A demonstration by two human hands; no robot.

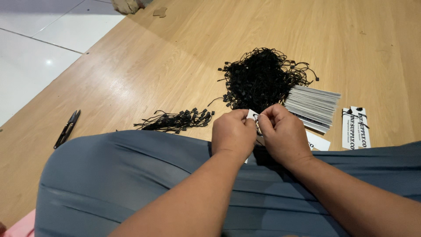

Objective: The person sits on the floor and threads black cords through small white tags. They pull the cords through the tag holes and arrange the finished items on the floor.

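Your left hand (233, 132) and right hand (283, 134) are pressed together over your grey-clad lap, fingertips pinching a small white paper tag (251, 115) with a thin black string loop; just beyond lies the tangled heap of black string fasteners (261, 79); a fanned stack of white card tags (313, 107) sits right; black thread snips (66, 128) lie far left on the wooden floor (175, 57).
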